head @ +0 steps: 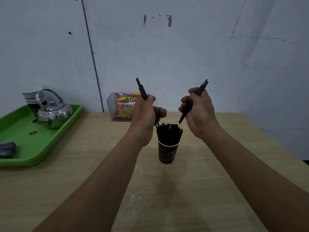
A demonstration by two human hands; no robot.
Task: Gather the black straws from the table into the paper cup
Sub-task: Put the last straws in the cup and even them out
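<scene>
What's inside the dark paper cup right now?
The dark paper cup holds a dense bundle of black straws standing upright, their tops fanning above the rim. The cup wall hides their lower ends and the bottom, so anything else inside cannot be seen.

Black straws (pixel 169 134) fill a dark brown cup (pixel 168 153) with pale print. The counter (pixel 209 173) is light wood-grain. Far left: green tray (pixel 55 136), shiny silver kettle (pixel 54 114). Red-yellow snack packet (pixel 124 106).

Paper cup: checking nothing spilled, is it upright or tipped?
Upright. The cup stands on its base on the table, with straws sticking up from it.
</scene>
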